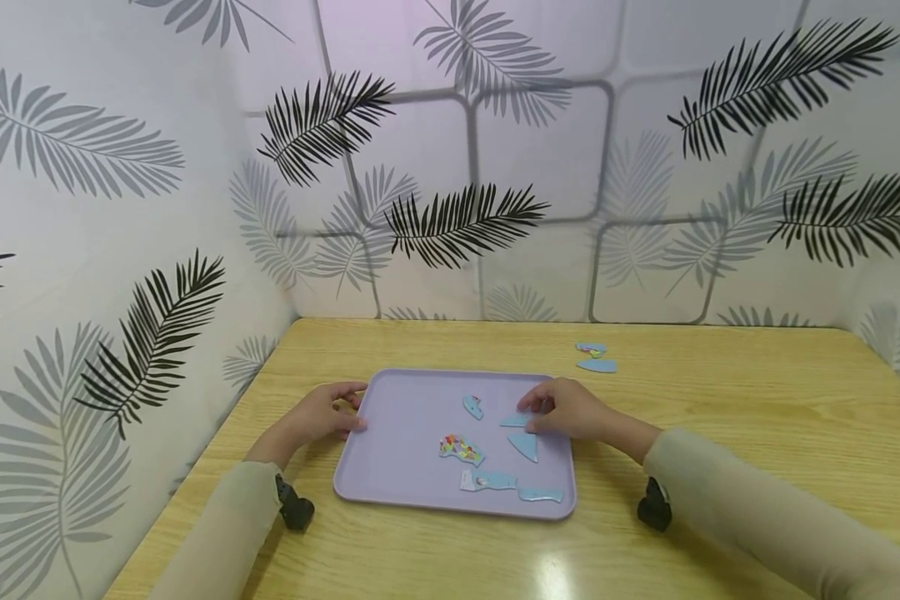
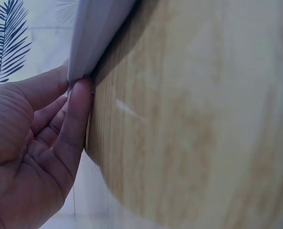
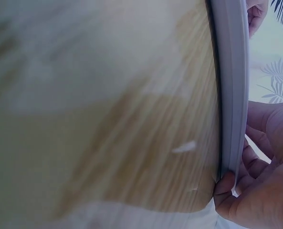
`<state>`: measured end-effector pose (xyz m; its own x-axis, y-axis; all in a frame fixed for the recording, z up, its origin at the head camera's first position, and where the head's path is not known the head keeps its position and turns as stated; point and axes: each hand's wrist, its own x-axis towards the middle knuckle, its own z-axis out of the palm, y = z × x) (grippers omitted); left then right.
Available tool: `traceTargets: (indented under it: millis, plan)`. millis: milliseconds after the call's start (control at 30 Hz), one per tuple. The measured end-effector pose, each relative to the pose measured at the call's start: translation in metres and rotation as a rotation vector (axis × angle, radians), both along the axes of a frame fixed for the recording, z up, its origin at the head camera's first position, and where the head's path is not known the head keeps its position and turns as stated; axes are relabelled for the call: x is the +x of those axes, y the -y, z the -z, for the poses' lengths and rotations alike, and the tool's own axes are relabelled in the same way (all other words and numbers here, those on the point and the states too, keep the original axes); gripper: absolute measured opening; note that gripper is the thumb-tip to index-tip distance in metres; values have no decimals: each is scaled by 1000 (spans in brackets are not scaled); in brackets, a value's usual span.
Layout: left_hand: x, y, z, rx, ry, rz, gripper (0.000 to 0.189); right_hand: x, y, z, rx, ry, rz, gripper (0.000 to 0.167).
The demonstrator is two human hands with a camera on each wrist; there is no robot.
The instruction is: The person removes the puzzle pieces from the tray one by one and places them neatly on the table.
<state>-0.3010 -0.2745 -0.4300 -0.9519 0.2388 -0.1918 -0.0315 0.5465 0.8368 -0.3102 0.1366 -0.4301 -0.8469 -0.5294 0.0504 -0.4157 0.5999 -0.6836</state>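
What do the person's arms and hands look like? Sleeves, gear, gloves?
Pale greenish-beige long sleeves: left sleeve, right sleeve. Small dark device at each wrist: left device, right device. Left hand and right hand gloveless.

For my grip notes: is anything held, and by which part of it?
The left hand holds the lavender rectangular plastic-looking tray by its left rim. For the right hand, near flat light-blue pieces, a hold cannot be told.
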Motion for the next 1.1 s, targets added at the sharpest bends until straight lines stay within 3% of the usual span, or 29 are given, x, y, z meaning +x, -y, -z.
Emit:
traceTargets:
  millis: [333, 733, 1100]
  plan:
    - [1, -1, -3, -1, 4, -2, 68, 1, 2, -2, 3, 37, -27, 19]
    - [2, -2, -3, -8, 2, -6, 66, -1, -3, 1, 24, 10, -114, 16]
    - [3, -3, -4, 7, -3, 11, 67, 2, -7, -3, 11, 32, -111, 15]
